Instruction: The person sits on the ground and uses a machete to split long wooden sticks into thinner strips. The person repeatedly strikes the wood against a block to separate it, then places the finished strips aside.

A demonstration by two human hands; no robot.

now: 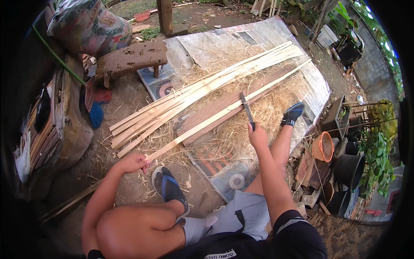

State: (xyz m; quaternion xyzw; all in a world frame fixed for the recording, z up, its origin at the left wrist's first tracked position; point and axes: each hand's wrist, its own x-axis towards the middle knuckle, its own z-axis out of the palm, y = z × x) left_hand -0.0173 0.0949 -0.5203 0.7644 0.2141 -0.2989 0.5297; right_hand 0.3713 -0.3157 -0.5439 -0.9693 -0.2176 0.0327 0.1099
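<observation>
My left hand (133, 163) is closed on the near end of a long pale bamboo strip (196, 129). The strip runs away to the upper right along a brown wooden board (207, 122). In my right hand (258, 134) is the dark handle of a knife (247, 107), its blade lying across the strip about midway along. Beyond the board, a bundle of similar pale strips (189, 93) lies side by side, pointing the same way. Curly shavings (246, 134) are heaped around and under the board.
A printed sheet (315, 88) lies under the work. A low brown bench (131, 58) and a stuffed sack (90, 26) stand at the upper left. Pots, an orange one (323, 146) among them, line the right side. My shoes (168, 183) flank the board.
</observation>
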